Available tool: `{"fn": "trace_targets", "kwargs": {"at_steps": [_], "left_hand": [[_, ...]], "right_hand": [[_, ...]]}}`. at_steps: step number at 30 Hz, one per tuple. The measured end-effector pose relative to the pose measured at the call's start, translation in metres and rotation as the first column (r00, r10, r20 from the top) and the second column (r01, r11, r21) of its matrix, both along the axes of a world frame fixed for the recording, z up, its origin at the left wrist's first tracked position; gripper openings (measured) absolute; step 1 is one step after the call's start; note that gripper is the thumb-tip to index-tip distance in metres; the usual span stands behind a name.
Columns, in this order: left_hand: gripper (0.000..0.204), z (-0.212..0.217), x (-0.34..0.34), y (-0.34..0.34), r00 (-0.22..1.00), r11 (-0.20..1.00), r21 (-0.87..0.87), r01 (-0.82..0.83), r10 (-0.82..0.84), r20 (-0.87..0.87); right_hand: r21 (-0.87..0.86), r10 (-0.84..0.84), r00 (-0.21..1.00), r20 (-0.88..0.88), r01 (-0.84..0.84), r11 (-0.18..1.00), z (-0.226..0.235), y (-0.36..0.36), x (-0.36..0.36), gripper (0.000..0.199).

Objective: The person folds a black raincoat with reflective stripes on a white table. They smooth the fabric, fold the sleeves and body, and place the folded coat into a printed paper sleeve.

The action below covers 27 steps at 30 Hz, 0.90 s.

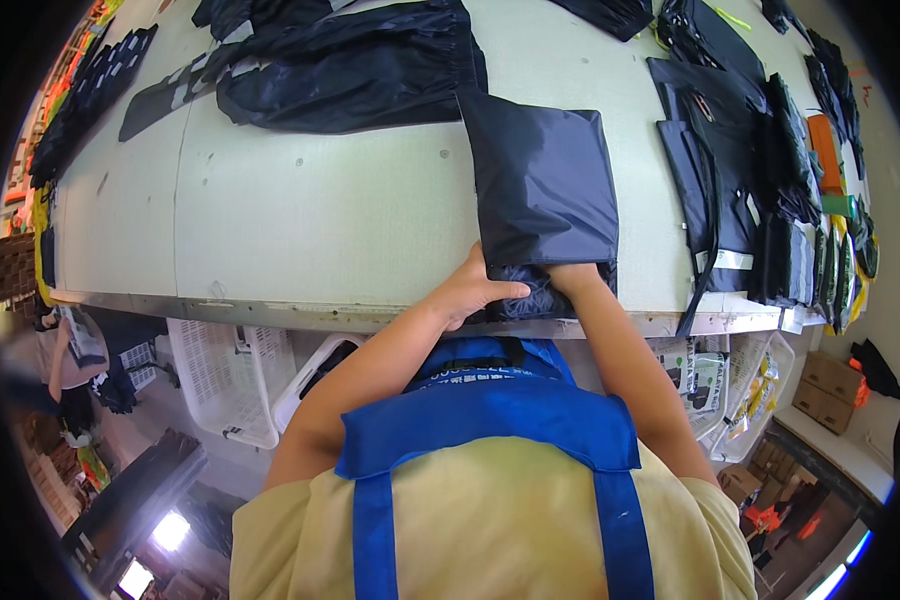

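A flat black fabric pouch (545,185) lies near the table's front edge, its opening toward me. Crumpled dark fabric (540,298) shows at that opening. My left hand (473,289) grips the left side of the opening, thumb stretched over the dark fabric and the other fingers partly hidden behind it. My right hand (572,278) reaches under the pouch's near edge, so its fingers are out of sight. Beyond the pouch's upper left corner, a black garment (360,75) with a gathered edge is spread out.
Stacked black garments or pouches (715,180) with a hanging strap lie at the right. More dark pieces (90,105) line the far left of the pale table (270,220). White plastic baskets (230,380) stand below the front edge, and a person (65,350) is at the left.
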<state>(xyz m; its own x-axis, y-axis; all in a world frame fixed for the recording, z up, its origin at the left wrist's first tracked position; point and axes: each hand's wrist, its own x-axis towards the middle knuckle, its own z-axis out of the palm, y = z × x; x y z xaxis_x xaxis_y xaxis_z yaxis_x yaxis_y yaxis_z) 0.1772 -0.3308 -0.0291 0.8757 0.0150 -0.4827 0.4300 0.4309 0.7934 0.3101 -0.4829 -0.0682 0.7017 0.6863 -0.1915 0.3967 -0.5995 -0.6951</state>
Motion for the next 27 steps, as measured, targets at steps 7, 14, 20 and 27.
{"fn": "trace_targets", "kwargs": {"at_steps": [7,14,20,27], "left_hand": [[0.107,-0.002,-0.007,0.032,0.999,0.984,-0.179,0.012,-0.022,-0.050],[0.102,0.004,-0.004,0.022,0.985,0.989,0.116,0.089,-0.070,-0.158],[0.067,-0.003,-0.058,0.012,0.983,0.891,0.426,0.156,-0.096,-0.158],[0.085,-0.007,0.015,0.071,0.995,0.987,-0.137,-0.089,0.093,0.029]], "right_hand": [[0.057,0.256,0.952,-0.168,-0.250,0.967,0.081,-0.016,-0.013,0.054],[-0.062,-0.560,0.617,-0.552,0.640,0.766,0.019,-0.077,0.010,0.077],[-0.086,-0.504,0.744,-0.438,0.524,0.848,0.034,-0.083,-0.054,0.054],[0.165,-0.592,0.633,-0.499,0.740,0.652,0.050,-0.049,-0.013,0.037]]}}
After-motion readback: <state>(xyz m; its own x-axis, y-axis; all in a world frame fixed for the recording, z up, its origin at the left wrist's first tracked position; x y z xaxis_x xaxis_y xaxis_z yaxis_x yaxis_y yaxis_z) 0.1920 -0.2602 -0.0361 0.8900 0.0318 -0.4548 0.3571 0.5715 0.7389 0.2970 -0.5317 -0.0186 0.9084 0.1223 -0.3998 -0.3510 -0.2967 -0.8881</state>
